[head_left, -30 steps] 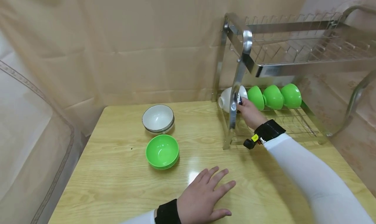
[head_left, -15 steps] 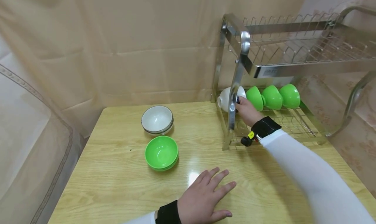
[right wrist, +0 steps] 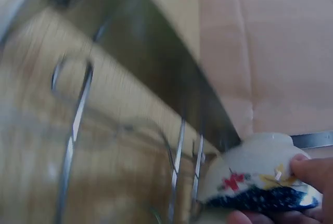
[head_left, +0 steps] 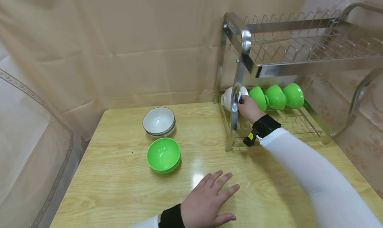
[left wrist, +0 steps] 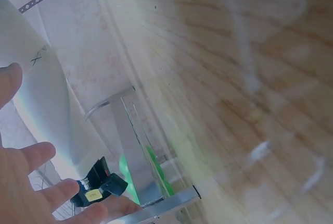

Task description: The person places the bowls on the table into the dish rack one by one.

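My right hand (head_left: pixel 249 107) reaches into the lower tier of the metal dish rack (head_left: pixel 236 115) and grips a white bowl (head_left: pixel 228 98) at its left end. In the right wrist view the bowl (right wrist: pixel 255 174) shows a red and yellow flower pattern and a dark blue rim, with thumb and fingers on it. It stands tipped on its side, partly behind the rack's upright. Right beside it, several green bowls (head_left: pixel 275 97) lean in a row. My left hand (head_left: pixel 209 198) is spread palm down over the front of the table, holding nothing.
Two stacks stand left of the rack on the wooden table (head_left: pixel 113 174): white bowls with dark rims (head_left: pixel 159 121) and, in front of them, green bowls (head_left: pixel 163 155). The rack's upper tier (head_left: pixel 287 52) overhangs the right hand. A beige cloth (head_left: pixel 134 48) hangs behind the table.
The right hand stays at the white bowl, its wrist shifting slightly up and left in the view. The left hand keeps its place. The head view has turned a little.
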A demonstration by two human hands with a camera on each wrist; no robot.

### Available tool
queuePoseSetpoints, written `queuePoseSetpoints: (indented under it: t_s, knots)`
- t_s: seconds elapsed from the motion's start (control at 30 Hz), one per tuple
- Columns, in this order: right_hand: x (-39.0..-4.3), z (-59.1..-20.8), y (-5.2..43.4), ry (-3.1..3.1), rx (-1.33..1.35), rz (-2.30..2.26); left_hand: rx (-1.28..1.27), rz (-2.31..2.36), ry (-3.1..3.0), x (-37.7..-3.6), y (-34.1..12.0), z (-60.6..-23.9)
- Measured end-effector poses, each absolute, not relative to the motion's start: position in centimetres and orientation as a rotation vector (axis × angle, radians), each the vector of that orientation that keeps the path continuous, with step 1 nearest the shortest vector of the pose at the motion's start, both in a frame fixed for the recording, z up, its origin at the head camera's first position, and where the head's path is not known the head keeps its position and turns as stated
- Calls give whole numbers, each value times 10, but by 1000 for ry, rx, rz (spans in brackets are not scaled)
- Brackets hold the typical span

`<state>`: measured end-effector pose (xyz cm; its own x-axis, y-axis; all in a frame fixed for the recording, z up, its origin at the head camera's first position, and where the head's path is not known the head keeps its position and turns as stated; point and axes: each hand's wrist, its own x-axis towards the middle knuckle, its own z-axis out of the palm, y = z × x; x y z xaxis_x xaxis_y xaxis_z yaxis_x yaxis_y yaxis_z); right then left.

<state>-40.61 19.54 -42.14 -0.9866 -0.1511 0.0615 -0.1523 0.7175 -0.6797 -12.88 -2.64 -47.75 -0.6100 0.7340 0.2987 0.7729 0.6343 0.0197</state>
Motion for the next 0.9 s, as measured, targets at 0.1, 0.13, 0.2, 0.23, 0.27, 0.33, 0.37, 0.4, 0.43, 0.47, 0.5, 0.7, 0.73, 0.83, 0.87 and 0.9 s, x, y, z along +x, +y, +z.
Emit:
queuePoseSetpoints:
  t_s: [0.1, 0.13, 0.2, 0.23, 0.27, 0.33, 0.37, 0.4, 0.43, 0.47, 0.5, 0.7, 0.73, 0.83, 0.87, 0.9]
  knots:
    - [-404, -417, 196, -2976, 272, 902, -1229, -206, -2599, -128, -26, -478]
    - [-403, -414, 196, -2993, 274, 841, -1230, -203, -2599, -128, -25, -478]
    - [-401, -410, 196, -3018, 281, 719, -1231, -197, -2597, -128, -25, -479]
    - [-400, -408, 195, -3025, 289, 660, -1232, -195, -2595, -128, -25, -480]
    - [-400, -407, 194, -3030, 293, 602, -1232, -194, -2596, -128, -24, -480]
    - [-400, -406, 192, -3026, 298, 519, -1234, -197, -2599, -127, -24, -480]
    - [-400, -407, 191, -3023, 297, 485, -1236, -199, -2600, -127, -24, -480]
    - [-401, -408, 190, -3016, 299, 463, -1239, -203, -2601, -126, -24, -479]
    - [-402, -409, 189, -3011, 289, 447, -1242, -205, -2605, -126, -24, -479]
    - [-403, -410, 188, -3008, 280, 430, -1244, -207, -2607, -126, -24, -478]
    - [-404, -411, 187, -3006, 273, 407, -1244, -208, -2610, -126, -24, -478]
    - [-406, -413, 183, -3040, 266, 251, -1232, -199, -2648, -125, -23, -476]
    - [-405, -412, 182, -3047, 268, 230, -1227, -196, -2651, -125, -23, -476]
    - [-405, -411, 182, -3072, 264, 192, -1212, -184, -2643, -125, -22, -477]
    - [-404, -411, 182, -3083, 259, 179, -1204, -177, -2641, -125, -22, -477]
    - [-404, -411, 183, -3091, 256, 172, -1198, -170, -2642, -125, -22, -477]
